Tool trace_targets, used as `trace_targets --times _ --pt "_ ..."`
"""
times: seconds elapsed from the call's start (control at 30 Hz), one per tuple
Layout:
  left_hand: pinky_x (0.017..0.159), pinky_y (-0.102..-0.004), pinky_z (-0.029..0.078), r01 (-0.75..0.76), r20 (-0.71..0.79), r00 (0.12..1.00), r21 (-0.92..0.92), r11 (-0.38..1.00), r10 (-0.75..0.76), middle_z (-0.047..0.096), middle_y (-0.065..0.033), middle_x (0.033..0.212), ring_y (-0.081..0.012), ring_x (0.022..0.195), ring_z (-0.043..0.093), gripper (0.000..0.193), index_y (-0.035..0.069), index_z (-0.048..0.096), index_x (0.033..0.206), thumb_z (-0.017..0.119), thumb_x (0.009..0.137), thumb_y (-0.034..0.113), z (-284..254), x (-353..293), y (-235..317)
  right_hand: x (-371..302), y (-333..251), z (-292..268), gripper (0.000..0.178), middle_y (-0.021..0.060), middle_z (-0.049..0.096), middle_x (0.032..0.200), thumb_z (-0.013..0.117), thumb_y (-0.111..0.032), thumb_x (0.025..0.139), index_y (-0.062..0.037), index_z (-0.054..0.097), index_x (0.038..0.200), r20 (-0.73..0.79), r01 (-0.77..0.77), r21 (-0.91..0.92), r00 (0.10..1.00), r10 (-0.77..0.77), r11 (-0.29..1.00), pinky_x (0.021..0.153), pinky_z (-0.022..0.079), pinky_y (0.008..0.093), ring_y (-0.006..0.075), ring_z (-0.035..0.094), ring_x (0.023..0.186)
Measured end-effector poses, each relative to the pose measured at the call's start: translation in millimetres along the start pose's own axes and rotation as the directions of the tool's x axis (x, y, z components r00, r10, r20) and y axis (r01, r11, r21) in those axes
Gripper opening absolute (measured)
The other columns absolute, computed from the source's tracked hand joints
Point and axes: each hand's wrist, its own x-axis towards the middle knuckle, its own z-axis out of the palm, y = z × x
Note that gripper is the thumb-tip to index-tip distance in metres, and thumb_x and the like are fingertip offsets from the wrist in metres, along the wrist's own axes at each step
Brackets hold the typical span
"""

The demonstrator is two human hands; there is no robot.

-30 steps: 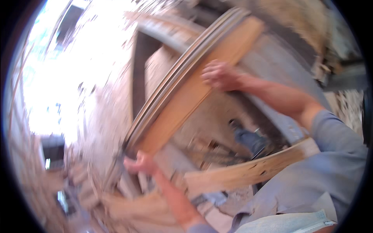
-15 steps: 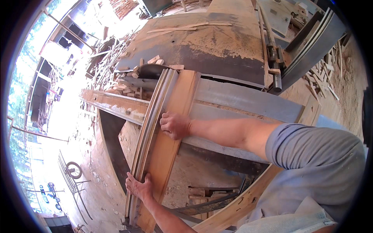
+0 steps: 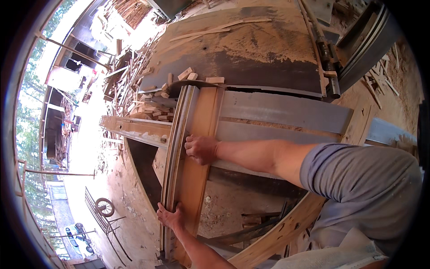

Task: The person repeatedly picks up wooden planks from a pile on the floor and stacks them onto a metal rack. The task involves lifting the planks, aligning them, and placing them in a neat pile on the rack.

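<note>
— Two hands on one load, is that right?

— Yes. Both are on a stack of wooden boards [image 3: 190,166] held on edge, its top end resting against the machine table [image 3: 251,58] and its lower end down near the dirt floor [image 3: 134,224].

— What is the right hand [image 3: 201,149] doing?

— It sits about halfway up the stack, fingers curled over the edge of the boards, palm pressed to the broad orange-brown face. It is closed around the stack's edge, not flat open.

— And the left hand [image 3: 170,216]?

— Lower down, near the bottom end. Its fingers wrap the thin grey edges of the boards, thumb on the face. A firm clasp, as far as I can see.

— How do the boards lie?

— Several thin ones are pressed together, the widest facing up. They cross a grey metal rail [image 3: 286,114] and a long wooden beam [image 3: 134,127].

— Anything around them?

— Small wood offcuts [image 3: 186,74] lie on the table just beside the stack's top end. A curved plank [image 3: 277,233] runs under the right arm, and a wheel [image 3: 105,207] stands well apart to the left.
</note>
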Motion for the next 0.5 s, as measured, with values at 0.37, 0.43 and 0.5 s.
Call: trace_targets --times 0.37,0.43,0.5 --pt "0.119 -0.0541 0.031 0.000 -0.003 1.000 -0.044 0.999 0.000 0.049 -0.0188 0.147 -0.0382 0.142 0.041 0.100 0.010 0.045 0.153 0.087 0.069 0.045 -4 13 -5 11 5 14 0.013 0.0060 0.063 0.087 0.072 -0.016 0.078 -0.0077 0.065 0.072 -0.061 0.046 0.024 0.997 -0.045 0.999 0.092 0.052 0.0426 0.0279 0.059 0.095" --pt "0.120 -0.0534 0.030 0.000 -0.015 1.000 -0.047 0.999 0.000 0.049 -0.0186 0.147 -0.0380 0.142 0.041 0.100 0.010 0.045 0.153 0.087 0.069 0.045 -3 8 -6 8 2 12 0.012 0.0059 0.063 0.087 0.073 -0.015 0.077 -0.0079 0.065 0.072 -0.056 0.043 0.020 0.998 -0.042 0.999 0.091 0.052 0.0421 0.0282 0.059 0.094" --pt "0.120 -0.0533 0.030 -0.016 -0.036 0.999 -0.040 0.999 0.014 0.050 -0.0185 0.147 -0.0379 0.142 0.040 0.099 0.010 0.046 0.152 0.086 0.069 0.045 -1 2 -5 3 2 9 0.011 0.0059 0.063 0.087 0.074 -0.014 0.076 -0.0081 0.065 0.072 -0.058 0.045 0.016 0.997 -0.044 0.999 0.090 0.052 0.0417 0.0283 0.059 0.094"
